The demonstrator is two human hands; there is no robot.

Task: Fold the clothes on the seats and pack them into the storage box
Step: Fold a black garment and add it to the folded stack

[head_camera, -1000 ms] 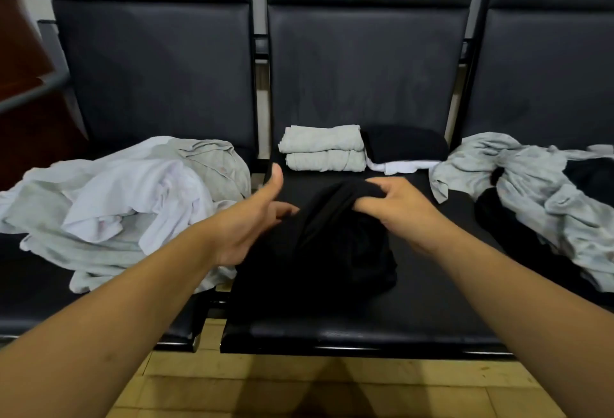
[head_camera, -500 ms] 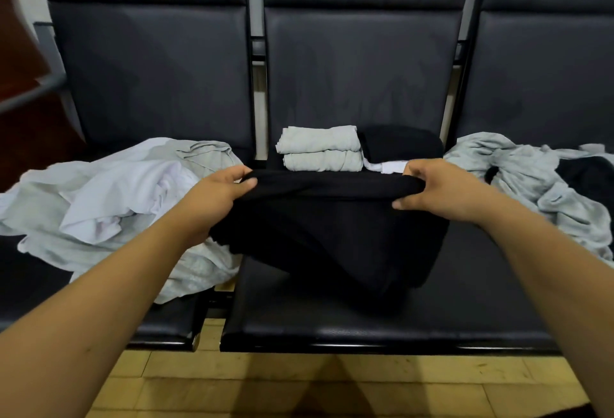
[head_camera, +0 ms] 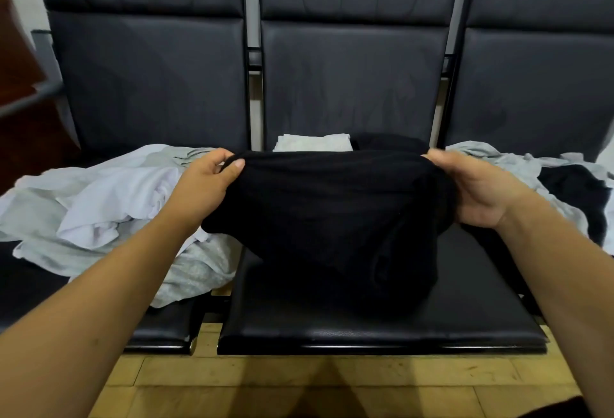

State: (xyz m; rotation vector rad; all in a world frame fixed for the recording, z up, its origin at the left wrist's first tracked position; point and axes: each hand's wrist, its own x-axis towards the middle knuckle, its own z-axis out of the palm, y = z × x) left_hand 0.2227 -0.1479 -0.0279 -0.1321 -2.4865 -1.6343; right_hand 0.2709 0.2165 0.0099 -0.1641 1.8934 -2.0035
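1. Two hands hold one black garment [head_camera: 332, 218] above the middle seat [head_camera: 382, 328]. The left hand [head_camera: 212, 182] pinches the upper left corner between thumb and curled fingers. The right hand [head_camera: 478, 191] grips the upper right end with its fingers wrapped round the cloth
2. Change over the last second: the garment was bunched low on the seat with both hands close together at its centre. The hands have since moved apart and risen, so the top edge now runs nearly level between them and the rest hangs down. Whether the lower part touches the cushion cannot be told, black against black
3. Meaning for the task: the garment is opened out and squared, which is judged to be the start of its fold. No fold is made in it yet
4. Finished items: a light folded stack [head_camera: 312, 142] and a folded black item [head_camera: 388, 142] sit at the back of the middle seat, partly hidden behind the held garment
5. Remaining work: a loose white and grey pile [head_camera: 109, 205] lies on the left seat and a grey and black pile [head_camera: 491, 158] lies on the right seat. The storage box is not in view
6. Next move, as a judgement: lay the garment flat on the front of the cushion with the top edge kept taut, clear of the left pile, which spills towards the gap between the seats
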